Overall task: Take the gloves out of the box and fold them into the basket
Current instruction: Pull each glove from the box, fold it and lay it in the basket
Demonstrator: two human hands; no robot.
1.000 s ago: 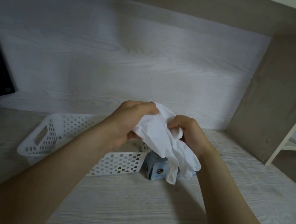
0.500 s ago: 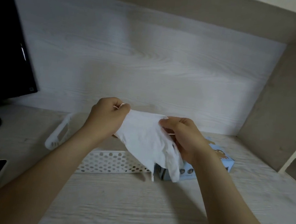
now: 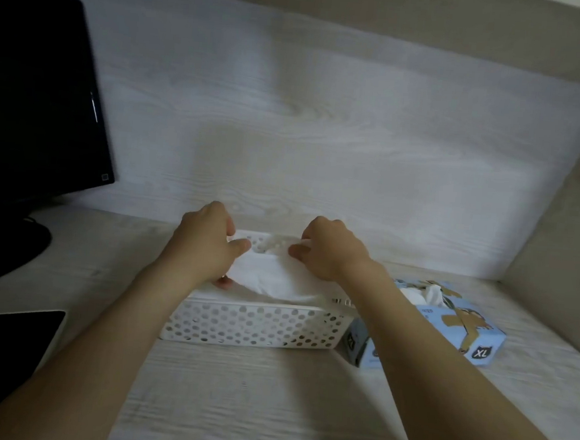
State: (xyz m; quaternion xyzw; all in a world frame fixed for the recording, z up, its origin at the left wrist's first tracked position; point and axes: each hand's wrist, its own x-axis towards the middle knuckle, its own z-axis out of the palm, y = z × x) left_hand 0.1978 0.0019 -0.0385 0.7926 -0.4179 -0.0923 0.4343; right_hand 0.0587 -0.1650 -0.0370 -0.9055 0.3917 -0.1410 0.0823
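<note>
A white perforated basket stands on the desk in the middle of the view. A white glove lies spread inside it, over its near rim. My left hand grips the glove's left edge and my right hand pinches its right edge, both low over the basket. To the right of the basket lies the light blue glove box marked XL, with white gloves sticking out of its top opening. My right forearm hides part of the box.
A black monitor with its stand is at the far left. A dark phone lies flat at the near left. A pale wood back panel rises behind the basket, and a beige side wall closes the right.
Both hands have gone down and forward, bringing the glove from mid-air into the basket. The view has shifted, so the monitor and phone now show at left.
</note>
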